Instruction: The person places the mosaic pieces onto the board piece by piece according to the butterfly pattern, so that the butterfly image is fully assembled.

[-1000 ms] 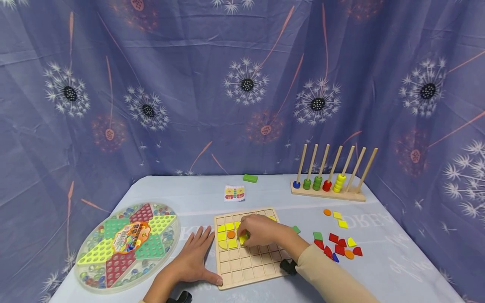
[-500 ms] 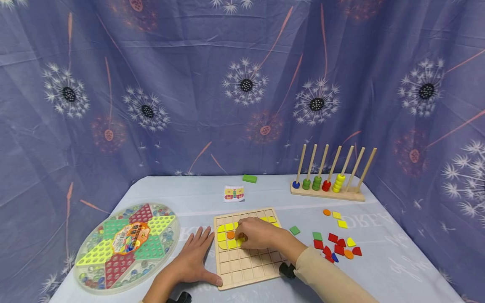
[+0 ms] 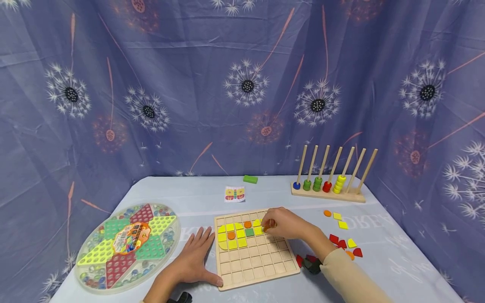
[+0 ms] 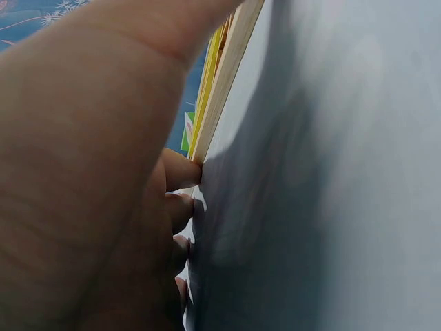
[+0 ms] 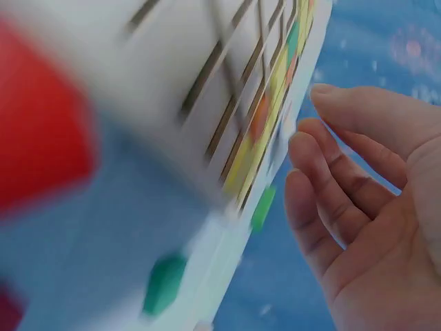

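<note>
My left hand rests spread on the table with straight fingers, its thumb at the near left corner of a wooden grid board. In the left wrist view the board's edge runs beside the hand. Yellow tiles, orange discs and a green square lie in its upper cells. My right hand is over the board's upper right, hiding some tiles. In the right wrist view its fingers bend loosely, with nothing between them and the thumb.
Red tiles, yellow tiles and orange discs lie loose at the right. Behind them stands a peg rack with coloured beads. A butterfly card, green block and round marble board are also there.
The yellow tile that my right hand pinched now lies on the board beside the other yellow tiles. That hand has let go and moved right. The left hand has stayed put.
</note>
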`<state>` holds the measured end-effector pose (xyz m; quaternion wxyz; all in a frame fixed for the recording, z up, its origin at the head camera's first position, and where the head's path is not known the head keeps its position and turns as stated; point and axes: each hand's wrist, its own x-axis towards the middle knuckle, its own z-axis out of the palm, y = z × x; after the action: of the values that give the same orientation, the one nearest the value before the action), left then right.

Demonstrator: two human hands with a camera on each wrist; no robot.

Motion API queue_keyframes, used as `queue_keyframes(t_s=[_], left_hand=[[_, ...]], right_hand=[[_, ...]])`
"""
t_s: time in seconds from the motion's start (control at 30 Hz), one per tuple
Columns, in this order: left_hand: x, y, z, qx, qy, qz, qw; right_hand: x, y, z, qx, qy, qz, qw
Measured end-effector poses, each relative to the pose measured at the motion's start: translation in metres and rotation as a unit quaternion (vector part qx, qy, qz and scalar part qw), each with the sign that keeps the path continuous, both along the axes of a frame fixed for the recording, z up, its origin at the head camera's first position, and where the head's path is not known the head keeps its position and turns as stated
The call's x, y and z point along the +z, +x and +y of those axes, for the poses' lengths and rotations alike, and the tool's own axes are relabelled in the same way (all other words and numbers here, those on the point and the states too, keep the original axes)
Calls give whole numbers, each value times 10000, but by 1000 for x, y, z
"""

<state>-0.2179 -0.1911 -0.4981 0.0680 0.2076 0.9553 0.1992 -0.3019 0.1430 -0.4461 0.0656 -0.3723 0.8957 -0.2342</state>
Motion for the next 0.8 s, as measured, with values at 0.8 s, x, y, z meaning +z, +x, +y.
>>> queue_keyframes(t_s=[0.8], left_hand=[[2, 0, 1, 21, -5, -88, 10000]], right_hand=[[-20, -6, 91, -931, 67, -871, 9918]])
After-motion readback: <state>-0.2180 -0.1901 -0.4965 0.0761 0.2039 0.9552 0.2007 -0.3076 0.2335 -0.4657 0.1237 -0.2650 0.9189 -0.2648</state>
